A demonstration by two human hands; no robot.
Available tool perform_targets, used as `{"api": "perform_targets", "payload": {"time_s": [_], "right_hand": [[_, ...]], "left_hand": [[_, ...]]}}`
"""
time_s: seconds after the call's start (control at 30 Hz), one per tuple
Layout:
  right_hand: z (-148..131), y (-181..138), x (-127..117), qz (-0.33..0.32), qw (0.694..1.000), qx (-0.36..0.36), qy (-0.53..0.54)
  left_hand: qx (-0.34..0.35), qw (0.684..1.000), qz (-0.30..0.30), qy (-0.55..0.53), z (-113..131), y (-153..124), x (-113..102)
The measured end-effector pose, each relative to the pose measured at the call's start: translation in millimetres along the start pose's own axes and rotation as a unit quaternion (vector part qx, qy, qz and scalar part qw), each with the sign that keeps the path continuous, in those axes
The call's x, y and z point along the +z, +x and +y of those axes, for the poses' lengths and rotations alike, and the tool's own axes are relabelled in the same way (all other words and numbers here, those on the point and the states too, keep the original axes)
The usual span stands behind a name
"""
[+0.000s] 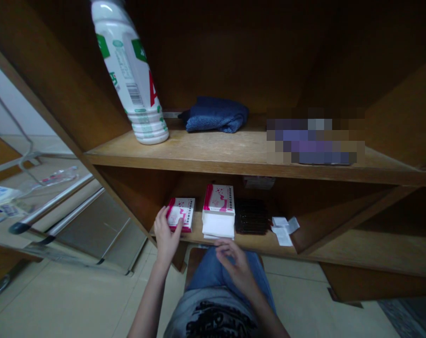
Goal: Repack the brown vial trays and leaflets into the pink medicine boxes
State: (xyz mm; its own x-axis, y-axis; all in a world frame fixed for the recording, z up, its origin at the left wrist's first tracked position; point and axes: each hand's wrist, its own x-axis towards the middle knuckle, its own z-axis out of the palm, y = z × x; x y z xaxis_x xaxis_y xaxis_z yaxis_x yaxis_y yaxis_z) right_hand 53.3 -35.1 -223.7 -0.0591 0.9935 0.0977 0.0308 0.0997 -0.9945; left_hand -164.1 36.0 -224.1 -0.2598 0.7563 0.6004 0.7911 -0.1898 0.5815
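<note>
My left hand [166,236] rests on a small pink-and-white box [182,212] at the left end of the lower wooden shelf [255,240], fingers curled over its near edge. My right hand [234,263] hovers just below the shelf's front edge, fingers loosely bent and apart, holding nothing I can see. It is nearest a taller pink-and-white box [219,210] that stands in the middle of that shelf. A dark flat object [251,216] lies right of the taller box.
Folded white paper slips [283,228] lie at the lower shelf's right. On the upper shelf [213,155] stand a large white bottle [133,70], a folded blue cloth [214,115] and a blurred purple item [314,141]. A metal-framed glass panel [40,206] is at left.
</note>
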Motion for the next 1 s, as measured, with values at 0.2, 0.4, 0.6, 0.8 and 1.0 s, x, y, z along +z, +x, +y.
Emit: {"api": "perform_targets", "payload": {"time_s": [0.2,0.4,0.6,0.8,1.0], "right_hand": [[15.7,12.6,60.4,-0.172,0.983,0.051,0.035],[28.5,29.2,96.2,-0.155,0.979,0.123,0.053],[38.2,28.4,96.1,-0.094,0.979,0.105,0.147],[50.1,33.4,96.0,-0.166,0.953,0.159,0.196],[43.1,29.8,96.2,-0.212,0.94,0.155,0.216]], "left_hand": [[-0.107,0.985,-0.122,-0.053,-40.3,5.2,-7.6],[-0.178,0.962,-0.168,-0.122,-44.5,3.1,-7.1],[-0.194,0.953,-0.191,-0.13,-44.2,7.5,-9.5],[-0.181,0.966,-0.163,-0.087,-38.7,3.1,-10.1],[-0.218,0.967,-0.13,-0.035,-17.9,-0.8,-18.9]]}}
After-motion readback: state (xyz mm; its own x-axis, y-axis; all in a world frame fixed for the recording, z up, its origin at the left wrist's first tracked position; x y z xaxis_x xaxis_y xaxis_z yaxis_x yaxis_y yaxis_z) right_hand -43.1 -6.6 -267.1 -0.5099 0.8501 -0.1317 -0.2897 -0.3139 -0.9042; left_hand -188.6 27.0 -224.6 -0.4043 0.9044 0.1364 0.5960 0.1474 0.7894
